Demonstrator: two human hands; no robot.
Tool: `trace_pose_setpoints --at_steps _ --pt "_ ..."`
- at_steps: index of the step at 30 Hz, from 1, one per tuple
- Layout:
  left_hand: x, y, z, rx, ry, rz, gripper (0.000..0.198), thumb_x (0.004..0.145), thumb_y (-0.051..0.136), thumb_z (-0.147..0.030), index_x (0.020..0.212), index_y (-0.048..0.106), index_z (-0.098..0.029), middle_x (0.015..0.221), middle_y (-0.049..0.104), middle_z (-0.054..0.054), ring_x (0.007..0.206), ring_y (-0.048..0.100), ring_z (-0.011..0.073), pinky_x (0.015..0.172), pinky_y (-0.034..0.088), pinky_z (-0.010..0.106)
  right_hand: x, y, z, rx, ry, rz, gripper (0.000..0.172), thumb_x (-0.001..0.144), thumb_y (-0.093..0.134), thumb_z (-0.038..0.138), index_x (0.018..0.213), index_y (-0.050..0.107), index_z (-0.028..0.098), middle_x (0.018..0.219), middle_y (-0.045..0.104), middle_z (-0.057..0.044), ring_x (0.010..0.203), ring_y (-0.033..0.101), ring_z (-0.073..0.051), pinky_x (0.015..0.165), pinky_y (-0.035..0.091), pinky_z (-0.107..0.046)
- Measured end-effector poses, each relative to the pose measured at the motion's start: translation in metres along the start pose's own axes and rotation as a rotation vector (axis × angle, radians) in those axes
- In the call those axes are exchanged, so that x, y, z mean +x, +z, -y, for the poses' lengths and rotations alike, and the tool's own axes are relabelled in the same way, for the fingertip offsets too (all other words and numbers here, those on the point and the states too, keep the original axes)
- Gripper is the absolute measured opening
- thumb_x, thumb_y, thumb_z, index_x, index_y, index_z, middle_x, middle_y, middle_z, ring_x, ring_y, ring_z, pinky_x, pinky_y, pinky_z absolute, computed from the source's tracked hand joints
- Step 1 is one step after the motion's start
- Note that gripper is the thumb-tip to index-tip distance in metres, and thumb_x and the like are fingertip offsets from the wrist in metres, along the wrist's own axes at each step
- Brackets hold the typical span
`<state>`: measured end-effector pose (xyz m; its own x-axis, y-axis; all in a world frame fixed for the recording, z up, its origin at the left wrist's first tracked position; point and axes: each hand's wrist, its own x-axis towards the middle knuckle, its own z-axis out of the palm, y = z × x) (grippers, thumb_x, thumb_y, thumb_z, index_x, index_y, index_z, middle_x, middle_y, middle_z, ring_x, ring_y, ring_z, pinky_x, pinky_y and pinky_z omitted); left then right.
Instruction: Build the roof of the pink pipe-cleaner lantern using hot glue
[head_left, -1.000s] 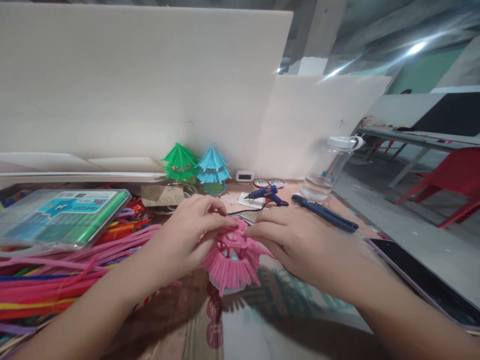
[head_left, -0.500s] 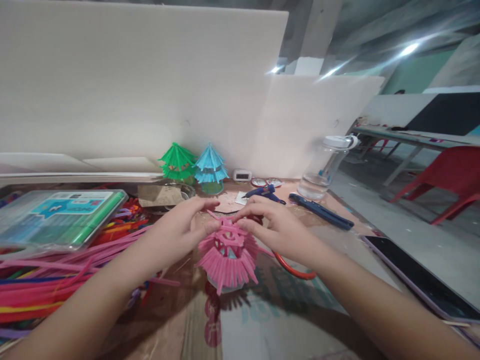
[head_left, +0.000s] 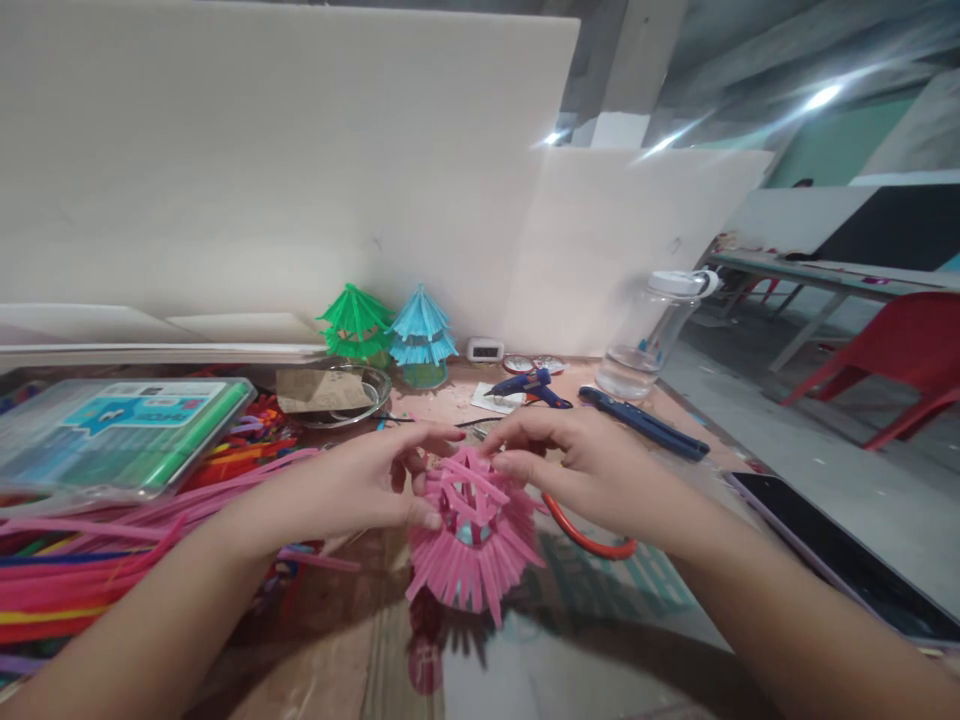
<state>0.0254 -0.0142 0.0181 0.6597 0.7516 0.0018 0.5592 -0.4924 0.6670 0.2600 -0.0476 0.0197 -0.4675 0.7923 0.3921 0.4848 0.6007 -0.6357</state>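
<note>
In front of me is a pink pipe-cleaner tree, with a fringed lower tier and crossed pink strips on its upper frame. My left hand is curled round the tree's left side, its thumb pressing near the upper frame. From the right, my right hand pinches the upper right of the frame between thumb and fingers. The far side of the tree is hidden by strips and fingers. Just below my right hand lies the orange-red handle of a tool whose other end is covered.
Loose pipe cleaners and a clear marker case fill the left. Behind are a green tree, a blue tree, a glue gun and a water bottle. Dark-blue pliers and a phone lie right.
The pink tree has shifted slightly right and towards me, tilting so its upper frame shows more. Both hands moved with it, the left thumb now lower on its side.
</note>
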Motion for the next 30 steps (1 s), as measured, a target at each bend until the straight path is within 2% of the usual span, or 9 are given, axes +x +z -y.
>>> trace_pose_setpoints --at_steps 2,5,11,17,20,22,25,27,30 --pt "0.002 0.002 -0.002 0.004 -0.017 0.003 0.053 0.075 0.065 -0.025 0.128 0.058 -0.027 0.114 0.069 0.002 0.092 0.066 0.0204 0.08 0.053 0.032 0.0 -0.002 0.001 -0.006 -0.02 0.009 0.02 0.088 0.057 0.01 0.096 0.072 0.021 0.089 0.074 0.0 0.078 0.065 -0.012 0.069 0.048 -0.023" --pt "0.005 0.004 -0.002 -0.002 -0.016 0.018 0.045 0.078 0.064 -0.028 0.122 0.061 -0.026 0.119 0.067 0.001 0.101 0.063 0.0216 0.086 0.05 0.031 0.001 -0.003 0.002 -0.022 -0.039 0.031 0.021 0.087 0.058 0.01 0.097 0.074 0.021 0.092 0.075 -0.001 0.08 0.066 -0.013 0.073 0.049 -0.024" --pt "0.01 0.008 0.005 0.06 0.056 0.023 0.025 0.08 0.059 -0.026 0.103 0.067 -0.021 0.113 0.067 0.002 0.108 0.059 0.0222 0.095 0.045 0.033 0.001 0.002 0.003 -0.01 -0.022 0.047 0.022 0.085 0.06 0.005 0.089 0.074 0.021 0.084 0.074 0.0 0.075 0.065 -0.013 0.068 0.048 -0.022" --pt "0.007 0.006 0.004 0.078 0.066 0.011 0.03 0.082 0.06 -0.027 0.111 0.066 -0.023 0.11 0.067 0.002 0.101 0.06 0.0207 0.087 0.048 0.031 0.002 0.006 0.003 -0.023 -0.001 0.003 0.017 0.084 0.06 0.003 0.082 0.07 0.017 0.079 0.071 0.0 0.072 0.061 -0.011 0.067 0.044 -0.022" --pt "0.0 0.0 0.0 0.105 0.063 -0.069 0.034 0.085 0.061 -0.033 0.118 0.063 -0.028 0.103 0.066 0.001 0.088 0.061 0.0179 0.076 0.049 0.028 0.003 0.007 0.003 -0.023 -0.005 -0.002 0.016 0.085 0.059 0.004 0.083 0.068 0.017 0.08 0.07 0.0 0.074 0.061 -0.011 0.068 0.044 -0.022" --pt "-0.005 -0.002 -0.004 0.148 0.138 -0.183 0.025 0.089 0.059 -0.033 0.112 0.066 -0.029 0.099 0.063 0.0 0.086 0.06 0.016 0.076 0.048 0.026 0.002 0.007 0.002 -0.013 -0.022 0.009 0.017 0.085 0.058 0.004 0.083 0.068 0.018 0.08 0.07 0.001 0.074 0.06 -0.011 0.068 0.043 -0.022" --pt "-0.009 0.002 -0.01 0.22 0.337 -0.311 0.018 0.093 0.055 -0.024 0.102 0.07 -0.028 0.098 0.058 0.0 0.092 0.057 0.0141 0.08 0.047 0.024 0.001 0.006 0.001 -0.016 -0.031 0.019 0.018 0.085 0.057 0.004 0.082 0.066 0.018 0.078 0.069 0.001 0.073 0.059 -0.011 0.066 0.042 -0.022" --pt "-0.009 0.006 -0.015 0.284 0.442 -0.339 0.021 0.093 0.055 -0.016 0.101 0.071 -0.027 0.098 0.058 0.001 0.093 0.057 0.0132 0.08 0.046 0.023 0.0 0.006 0.001 -0.033 -0.02 0.015 0.017 0.085 0.057 0.003 0.082 0.066 0.018 0.079 0.068 0.001 0.073 0.059 -0.011 0.067 0.042 -0.022" --pt "-0.008 0.012 -0.02 0.359 0.526 -0.353 0.025 0.092 0.052 -0.009 0.101 0.07 -0.022 0.097 0.06 0.003 0.09 0.057 0.0133 0.077 0.047 0.022 -0.001 0.006 0.0 -0.05 -0.009 0.017 0.015 0.085 0.058 0.004 0.082 0.065 0.017 0.079 0.068 0.0 0.073 0.059 -0.012 0.067 0.042 -0.022"
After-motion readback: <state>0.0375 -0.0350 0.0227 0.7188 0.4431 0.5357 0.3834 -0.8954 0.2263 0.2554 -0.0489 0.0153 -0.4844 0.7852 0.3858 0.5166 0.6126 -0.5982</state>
